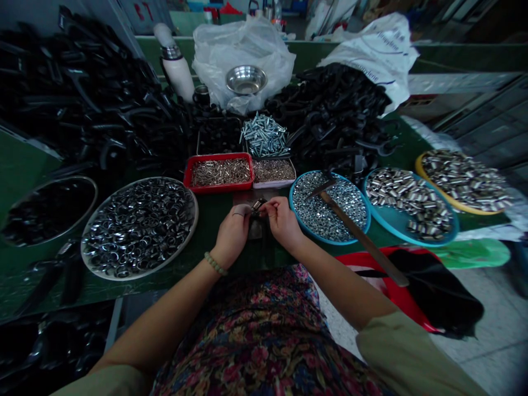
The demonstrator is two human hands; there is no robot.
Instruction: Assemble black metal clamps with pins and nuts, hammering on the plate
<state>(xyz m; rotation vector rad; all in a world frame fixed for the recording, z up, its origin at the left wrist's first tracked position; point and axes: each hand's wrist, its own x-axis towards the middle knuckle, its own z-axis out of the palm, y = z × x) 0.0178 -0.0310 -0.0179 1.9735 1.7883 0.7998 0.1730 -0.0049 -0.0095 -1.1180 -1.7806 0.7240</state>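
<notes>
- Small dark part (258, 209) sits between both hands just above the bench's near edge at its middle, in front of the red tray; its exact shape is too small and dim to tell.
- At the bench's far left corner a big heap of black plastic pieces (78, 93) spreads toward the middle.
- Near the left edge a dark bowl (47, 212) holds more black pieces.
- Just beside it on the right, a round metal pan (140, 225) is filled with shiny rings.
- Left hand (231, 234), with a bead bracelet (215, 264) at the wrist, has its fingers curled closed, pinching the small part from the left.
- Red tray (218, 171) of small pale metal pins lies just beyond the hands, with a white tray (273, 171) of similar bits touching its right side and a pile of silvery screws (265, 135) behind it.
- Right hand (282, 220) pinches the same part from the right, thumb and fingertips closed on it.
- Blue dish (330, 206) of small nuts stands right of the hands; a hammer (358, 236) rests across it, handle over the near edge.
- Further right, a second blue dish (412, 206) and a yellow dish (464, 181) hold metal sleeves.
- At the far right corner a white sack (379, 52) carries printed writing, too blurred to read fully.
</notes>
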